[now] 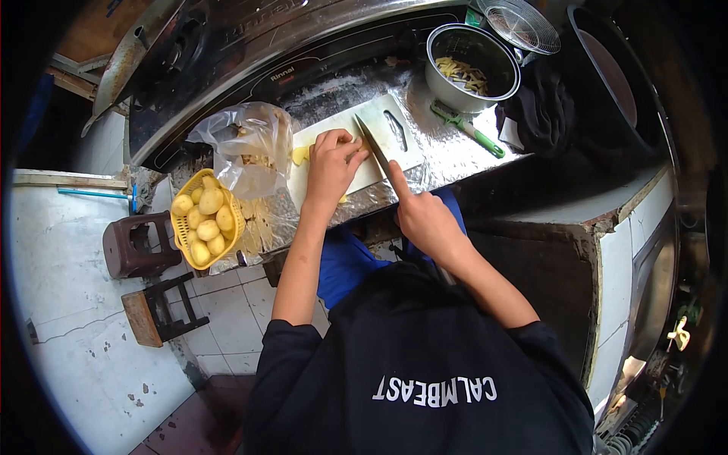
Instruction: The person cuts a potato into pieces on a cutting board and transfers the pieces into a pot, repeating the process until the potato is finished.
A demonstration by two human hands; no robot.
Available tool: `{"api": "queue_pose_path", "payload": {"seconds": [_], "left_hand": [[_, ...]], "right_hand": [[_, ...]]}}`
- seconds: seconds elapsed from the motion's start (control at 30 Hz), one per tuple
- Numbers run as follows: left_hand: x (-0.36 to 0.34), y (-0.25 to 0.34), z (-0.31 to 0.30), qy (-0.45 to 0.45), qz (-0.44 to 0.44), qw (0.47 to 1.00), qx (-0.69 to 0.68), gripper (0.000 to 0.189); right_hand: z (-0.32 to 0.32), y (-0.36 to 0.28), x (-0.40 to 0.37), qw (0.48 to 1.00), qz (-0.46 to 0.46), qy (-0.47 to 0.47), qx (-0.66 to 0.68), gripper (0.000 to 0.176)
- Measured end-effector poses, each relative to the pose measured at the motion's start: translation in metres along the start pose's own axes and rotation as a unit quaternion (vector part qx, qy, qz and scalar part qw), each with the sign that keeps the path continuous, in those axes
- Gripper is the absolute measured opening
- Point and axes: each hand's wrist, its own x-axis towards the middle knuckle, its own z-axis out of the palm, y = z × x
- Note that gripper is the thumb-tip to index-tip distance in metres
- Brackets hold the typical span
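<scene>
Gripping the knife (371,141) with its fingers closed round the handle, the right hand (429,221) was found at the near side of the board (337,129), index finger laid out toward the blade. The blade lay over the board at a slant, its tip pointing away from the body, just beside the left fingertips. The left hand (331,162) was bent over the board, thumb and fingertips drawn together on a small potato piece (363,145); how much of it the fingers covered could not be determined. A second, yellow piece (301,155) was noted on the board, on the outer side of the left hand. The board rested on the foil-covered counter (425,155), its slotted handle toward the right. Left of the board sat a clear bag (249,144), its brownish contents not identifiable. Near the bag, at the counter's left end, stood a yellow basket (241,220) filled with peeled potatoes (211,202). To the right, beyond the board, a pot (464,98) contained pale cut strips (461,73). Just below the pot, a green peeler (479,138) lay on the foil, with a dark cloth (542,106) to its right. A wire strainer (523,24) was recorded beside the pot, at its far right.
</scene>
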Motion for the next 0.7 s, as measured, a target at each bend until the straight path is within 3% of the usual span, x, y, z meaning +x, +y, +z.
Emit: {"api": "queue_pose_path", "payload": {"seconds": [0.47,0.7], "left_hand": [[-0.003,-0.005,0.002,0.037,-0.021,0.998,-0.041,0.023],[-0.004,-0.006,0.0,0.034,0.0,0.999,-0.039,0.022]], "right_hand": [[0.012,0.01,0.01,0.999,-0.013,0.025,0.04,0.076],[0.022,-0.001,0.018,1.0,-0.003,0.006,-0.03,0.079]]}}
